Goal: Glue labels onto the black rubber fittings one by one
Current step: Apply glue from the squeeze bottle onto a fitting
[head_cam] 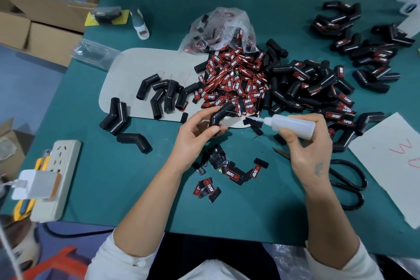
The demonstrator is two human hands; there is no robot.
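presently we hold, over the near middle of the green table point(95, 184): one bent black rubber fitting point(220, 115), pinched in our left hand point(197, 136), thumb and fingers curled round it; one glue bottle point(293, 125), wrapped by our right hand point(307, 146), nozzle aimed left toward the fitting, tip apart from it. label pile point(234, 84) just beyond; loose labels point(229, 174) between our forearms. scissors point(345, 179) at the right wrist; power strip point(58, 177) on the left edge.

Readable text: "TAPER"
White "TAPER" on red-and-black labels point(235, 88) heaped mid-counter; same word on labelled fittings point(336, 117).
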